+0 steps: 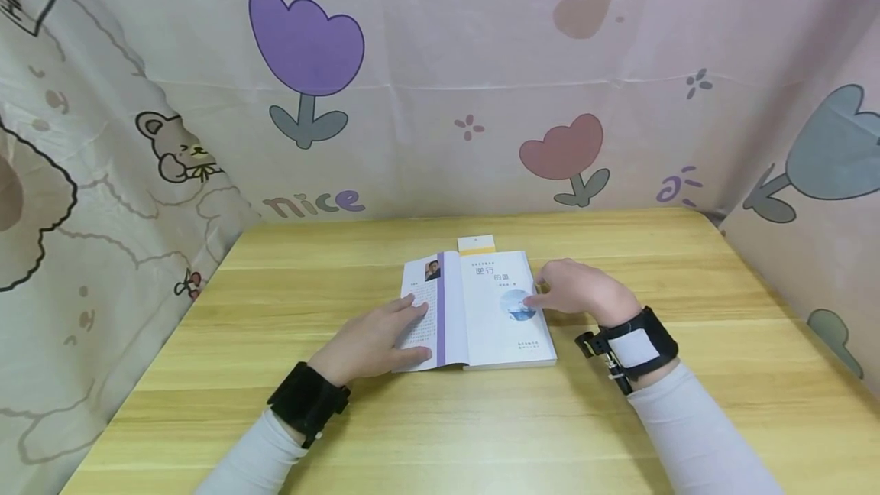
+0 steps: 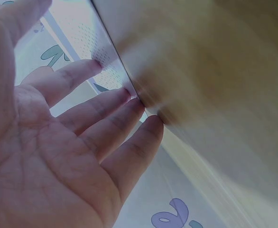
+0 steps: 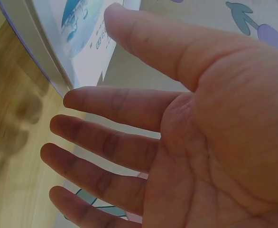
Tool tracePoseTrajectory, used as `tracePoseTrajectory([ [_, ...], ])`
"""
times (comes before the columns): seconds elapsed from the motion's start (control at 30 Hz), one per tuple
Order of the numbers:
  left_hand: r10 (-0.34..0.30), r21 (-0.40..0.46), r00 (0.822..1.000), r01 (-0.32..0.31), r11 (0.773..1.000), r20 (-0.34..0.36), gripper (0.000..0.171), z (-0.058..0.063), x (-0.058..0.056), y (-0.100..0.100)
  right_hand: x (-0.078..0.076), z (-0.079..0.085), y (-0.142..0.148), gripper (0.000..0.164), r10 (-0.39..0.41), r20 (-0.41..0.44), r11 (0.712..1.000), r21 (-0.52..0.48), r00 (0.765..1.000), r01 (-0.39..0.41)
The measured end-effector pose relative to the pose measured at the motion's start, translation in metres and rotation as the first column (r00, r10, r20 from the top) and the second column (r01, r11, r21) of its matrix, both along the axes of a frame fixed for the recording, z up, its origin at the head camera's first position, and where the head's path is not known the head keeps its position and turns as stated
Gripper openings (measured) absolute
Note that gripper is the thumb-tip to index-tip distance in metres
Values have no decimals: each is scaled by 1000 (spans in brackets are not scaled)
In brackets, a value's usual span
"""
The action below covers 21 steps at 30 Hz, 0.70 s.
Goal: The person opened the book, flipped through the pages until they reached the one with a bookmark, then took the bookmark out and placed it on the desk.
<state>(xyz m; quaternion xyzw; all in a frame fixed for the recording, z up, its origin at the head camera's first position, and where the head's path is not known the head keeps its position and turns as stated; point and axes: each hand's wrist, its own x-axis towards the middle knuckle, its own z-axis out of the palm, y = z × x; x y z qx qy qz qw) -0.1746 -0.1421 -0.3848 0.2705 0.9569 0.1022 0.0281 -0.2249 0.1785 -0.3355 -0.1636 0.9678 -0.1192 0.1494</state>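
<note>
A paperback book (image 1: pixel 499 334) lies open on the table at its title page, which carries a round blue picture. Its cover flap (image 1: pixel 421 331), with a small portrait, fine print and a purple stripe, is spread out to the left. Across that flap my left hand (image 1: pixel 371 338) rests with fingers extended; in the left wrist view its fingertips (image 2: pixel 153 121) meet the flap's edge and the tabletop. My right hand (image 1: pixel 584 289) is at the book's right edge, thumb over the page near the blue picture. The right wrist view shows its other fingers straight, the index fingertip beside the book's corner.
A white and yellow card (image 1: pixel 476 244) sticks out beyond the top edge of the book. The wooden table (image 1: pixel 309 273) reaches a printed cloth backdrop (image 1: pixel 426 37) at the back, with more cloth at both sides. Each wrist wears a black strap (image 1: pixel 308 402).
</note>
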Motion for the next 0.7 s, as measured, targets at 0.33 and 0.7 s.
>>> tracePoseTrajectory([
  [0.33,6,-13,1000,-6,1000,-1,89,-1,0,-1,0,1,-3,30,-18,18,1000,14,1000,17],
  [0.7,7,-20,1000,-7,1000,-3,88,-2,0,1,-1,9,0,50,26,-25,1000,2,999,-26],
])
